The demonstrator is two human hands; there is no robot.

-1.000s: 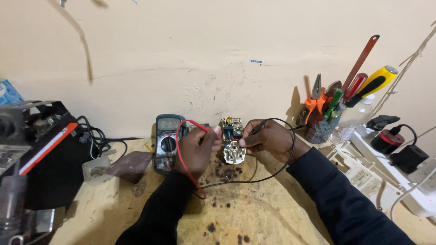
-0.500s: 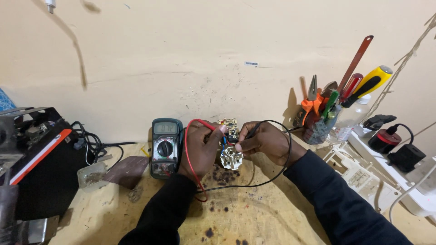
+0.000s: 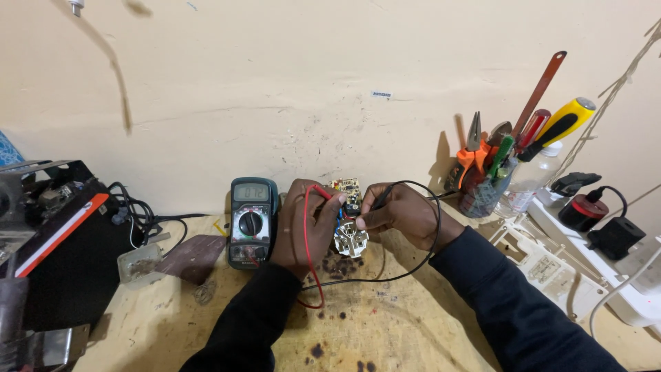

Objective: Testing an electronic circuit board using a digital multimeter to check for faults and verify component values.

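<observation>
While left hand (image 3: 303, 231) pinches small circuit board (image 3: 348, 196), right hand (image 3: 399, 213) pinches black probe (image 3: 383, 198) — multimeter (image 3: 252, 222) just beside, wall close behind.

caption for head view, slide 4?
Left hand and right hand hold probes to a small circuit board beside a multimeter.

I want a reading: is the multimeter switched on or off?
On: the multimeter display shows lit digits while it stands propped against the wall.
</observation>
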